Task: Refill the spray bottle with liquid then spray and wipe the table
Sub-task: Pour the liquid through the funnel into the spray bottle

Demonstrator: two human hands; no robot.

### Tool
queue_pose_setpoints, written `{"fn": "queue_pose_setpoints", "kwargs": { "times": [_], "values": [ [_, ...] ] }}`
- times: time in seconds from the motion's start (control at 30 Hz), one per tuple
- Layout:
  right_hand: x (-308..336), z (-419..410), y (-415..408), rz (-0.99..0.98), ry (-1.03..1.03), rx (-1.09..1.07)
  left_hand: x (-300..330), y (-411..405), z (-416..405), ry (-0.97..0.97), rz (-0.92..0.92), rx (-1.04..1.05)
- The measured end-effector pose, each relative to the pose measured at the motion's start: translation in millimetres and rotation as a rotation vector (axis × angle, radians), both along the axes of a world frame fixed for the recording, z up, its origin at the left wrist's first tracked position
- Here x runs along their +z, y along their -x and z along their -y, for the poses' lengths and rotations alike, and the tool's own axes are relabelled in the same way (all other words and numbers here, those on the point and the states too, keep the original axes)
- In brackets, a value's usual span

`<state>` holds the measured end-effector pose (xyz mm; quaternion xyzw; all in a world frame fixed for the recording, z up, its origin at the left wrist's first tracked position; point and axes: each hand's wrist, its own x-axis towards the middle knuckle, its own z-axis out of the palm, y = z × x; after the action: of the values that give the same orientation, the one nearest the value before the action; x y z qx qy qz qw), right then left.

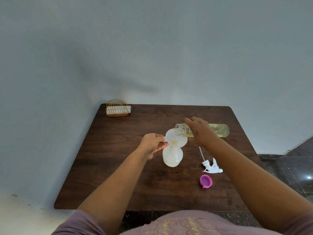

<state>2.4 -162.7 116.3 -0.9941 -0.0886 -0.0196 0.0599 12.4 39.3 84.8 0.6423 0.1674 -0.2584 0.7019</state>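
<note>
Napkins in a gold wire holder sit upper left on the table, then the left hand pinches the funnel tab atop the upright spray bottle at centre, while the right hand grips the refill bottle lying horizontal, mouth pointing left over the funnel, above the detached sprayer head and pink cap.

A dark wooden table stands against a pale blue wall on dark speckled flooring.

Right hand tips the refill bottle over the funnel in the spray bottle; left hand pinches the funnel's tab.
</note>
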Motion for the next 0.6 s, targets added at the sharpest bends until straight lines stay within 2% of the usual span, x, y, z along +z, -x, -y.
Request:
{"fn": "queue_pose_setpoints", "kwargs": {
  "times": [0.6],
  "values": [
    [2.5,-0.9,2.6,-0.009,-0.002,0.002,-0.3,0.3,0.2,-0.003,-0.01,0.006]
  ]
}}
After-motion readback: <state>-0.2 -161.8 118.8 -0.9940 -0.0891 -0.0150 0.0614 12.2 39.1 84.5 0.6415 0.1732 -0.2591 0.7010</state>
